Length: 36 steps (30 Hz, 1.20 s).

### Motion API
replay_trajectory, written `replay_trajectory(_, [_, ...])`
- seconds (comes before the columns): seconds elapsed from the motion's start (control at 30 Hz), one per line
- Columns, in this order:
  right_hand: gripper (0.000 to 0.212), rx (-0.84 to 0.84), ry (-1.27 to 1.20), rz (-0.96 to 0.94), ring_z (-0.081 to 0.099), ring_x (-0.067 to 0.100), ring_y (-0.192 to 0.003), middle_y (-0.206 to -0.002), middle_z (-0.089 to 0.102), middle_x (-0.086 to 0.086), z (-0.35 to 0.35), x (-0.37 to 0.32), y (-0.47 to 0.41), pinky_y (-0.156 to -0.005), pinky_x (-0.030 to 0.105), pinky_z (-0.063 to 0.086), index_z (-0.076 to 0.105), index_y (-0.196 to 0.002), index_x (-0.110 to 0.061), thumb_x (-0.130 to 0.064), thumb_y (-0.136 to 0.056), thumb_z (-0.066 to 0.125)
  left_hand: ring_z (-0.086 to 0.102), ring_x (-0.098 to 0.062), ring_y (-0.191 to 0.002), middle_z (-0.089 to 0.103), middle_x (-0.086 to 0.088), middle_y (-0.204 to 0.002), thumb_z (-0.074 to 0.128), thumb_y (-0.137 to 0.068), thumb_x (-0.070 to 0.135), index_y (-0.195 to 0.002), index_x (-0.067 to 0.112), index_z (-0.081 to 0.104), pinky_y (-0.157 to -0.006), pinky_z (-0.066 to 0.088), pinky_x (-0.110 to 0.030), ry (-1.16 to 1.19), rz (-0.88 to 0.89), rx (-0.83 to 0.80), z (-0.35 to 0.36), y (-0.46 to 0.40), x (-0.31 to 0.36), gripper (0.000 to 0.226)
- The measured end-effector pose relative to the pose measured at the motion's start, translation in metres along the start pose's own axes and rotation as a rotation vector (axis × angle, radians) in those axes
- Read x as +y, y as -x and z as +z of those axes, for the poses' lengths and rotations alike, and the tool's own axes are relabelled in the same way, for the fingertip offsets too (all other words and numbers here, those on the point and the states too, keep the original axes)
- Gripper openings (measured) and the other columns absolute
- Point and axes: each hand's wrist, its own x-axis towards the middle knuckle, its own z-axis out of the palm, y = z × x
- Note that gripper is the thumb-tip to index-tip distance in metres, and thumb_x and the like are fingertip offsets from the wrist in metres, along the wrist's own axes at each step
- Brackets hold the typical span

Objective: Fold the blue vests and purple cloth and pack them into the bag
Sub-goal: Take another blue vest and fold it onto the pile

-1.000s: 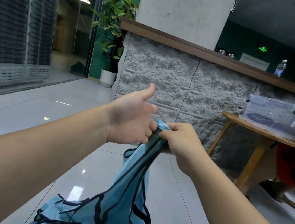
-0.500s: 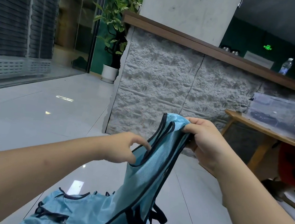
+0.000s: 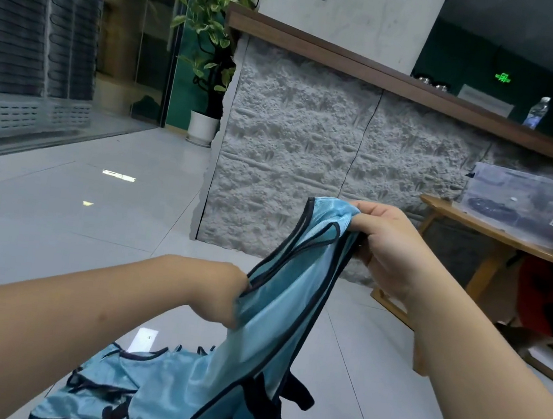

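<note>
At far left, a glass wall and a pale, glossy tiled floor (image 3: 70, 220). Further right, a potted plant (image 3: 210, 64) stands beside a rough grey stone counter (image 3: 307, 164).

The left hand (image 3: 221, 292) reaches in low, its fingers hidden inside a fold of a blue vest (image 3: 289, 300), so how they lie cannot be told. The vest is shiny light blue fabric edged in dark piping, hanging stretched in the air between both hands. Below it, more blue vests (image 3: 157, 392) lie heaped and crumpled on the floor.

The right hand (image 3: 390, 253) is higher, its fingers curled and pinching the vest's bunched top edge.

At far right, a clear plastic box (image 3: 517, 202) sits on a wooden table (image 3: 493, 234).
</note>
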Motion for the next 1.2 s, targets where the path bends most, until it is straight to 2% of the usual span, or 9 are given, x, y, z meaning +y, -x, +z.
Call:
replay_trajectory(0.33, [0.041,0.235,0.271,-0.055,0.069,0.024,-0.076,-0.090,0.080,0.015,-0.029,0.000,-0.025,-0.070,0.039,0.057,0.080,-0.091,-0.014,0.012,-0.096,0.048,0.072,-0.019,-0.087,0.077,0.005,-0.089,0.086,-0.083,0.033,-0.099,0.027,0.075,-0.086,0.058,-0.039,0.409,0.053,0.441,-0.051,0.015,-0.039,0.020])
replay_trajectory(0.43, [0.038,0.297,0.219,-0.136,0.068,0.029,-0.081,-0.094,0.078,0.019,-0.035,-0.018,-0.034,-0.073,0.043,0.057,0.077,-0.089,-0.011,0.013,-0.096,0.049,0.075,-0.027,-0.096,0.079,-0.002,-0.101,0.090,-0.071,0.042,-0.109,0.024,0.076,-0.089,0.061,-0.047,0.640,0.133,0.471,-0.076,0.029,-0.033,0.044])
replay_trajectory(0.53, [0.036,0.393,0.194,-0.207,0.064,0.029,-0.078,-0.097,0.075,0.027,-0.041,-0.028,-0.041,-0.070,0.045,0.052,0.076,-0.086,-0.011,0.013,-0.091,0.050,0.071,-0.027,-0.099,0.076,-0.010,-0.107,0.082,-0.076,0.031,-0.112,0.017,0.075,-0.078,0.056,-0.033,0.935,0.199,0.359,-0.096,0.041,-0.029,0.040])
replay_trajectory(0.6, [0.036,0.398,0.234,-0.200,0.068,0.033,-0.079,-0.092,0.075,0.027,-0.039,-0.025,-0.043,-0.070,0.051,0.058,0.074,-0.082,-0.011,0.016,-0.088,0.051,0.071,-0.027,-0.107,0.075,-0.010,-0.116,0.079,-0.083,0.025,-0.117,0.019,0.072,-0.088,0.056,-0.042,0.784,0.130,0.255,-0.099,0.047,-0.027,0.035])
replay_trajectory(0.7, [0.035,0.435,0.291,-0.197,0.069,0.032,-0.078,-0.089,0.075,0.024,-0.036,-0.016,-0.045,-0.069,0.055,0.062,0.073,-0.081,-0.011,0.020,-0.082,0.056,0.070,-0.014,-0.093,0.075,0.006,-0.105,0.077,-0.085,0.030,-0.120,0.027,0.069,-0.091,0.057,-0.041,0.049,0.018,0.301,-0.110,0.052,-0.018,0.036])
replay_trajectory(0.83, [0.029,0.495,0.313,-0.210,0.062,0.023,-0.072,-0.080,0.075,0.015,-0.044,-0.017,-0.053,-0.060,0.039,0.051,0.071,-0.080,-0.009,0.017,-0.079,0.059,0.068,-0.016,-0.099,0.072,0.009,-0.114,0.078,-0.080,0.039,-0.125,0.028,0.067,-0.096,0.054,-0.045,0.158,0.056,0.421,-0.130,0.064,-0.008,0.047])
replay_trajectory(0.93, [0.028,0.456,0.365,-0.153,0.062,0.029,-0.071,-0.083,0.073,0.021,-0.043,-0.011,-0.055,-0.056,0.047,0.049,0.071,-0.085,-0.007,0.016,-0.082,0.055,0.071,-0.014,-0.092,0.075,0.008,-0.106,0.078,-0.078,0.038,-0.120,0.032,0.069,-0.093,0.056,-0.045,0.103,0.018,0.308,-0.121,0.059,-0.017,0.043])
replay_trajectory(1.07, [0.022,0.452,0.247,-0.099,0.060,0.028,-0.071,-0.087,0.073,0.026,-0.033,-0.005,-0.054,-0.060,0.052,0.055,0.071,-0.086,-0.006,0.008,-0.086,0.055,0.071,-0.023,-0.074,0.076,-0.001,-0.086,0.082,-0.084,0.025,-0.104,0.025,0.077,-0.071,0.059,-0.036,0.385,0.086,0.289,-0.108,0.050,-0.024,0.020])
replay_trajectory(1.2, [0.016,0.445,0.021,-0.022,0.058,0.025,-0.080,-0.087,0.065,0.018,-0.027,0.002,-0.054,-0.070,0.046,0.053,0.069,-0.095,0.006,-0.003,-0.094,0.056,0.075,-0.034,-0.093,0.075,-0.024,-0.111,0.078,-0.071,0.001,-0.112,-0.003,0.073,-0.083,0.063,-0.042,1.020,0.180,0.199,-0.090,0.045,-0.030,0.041])
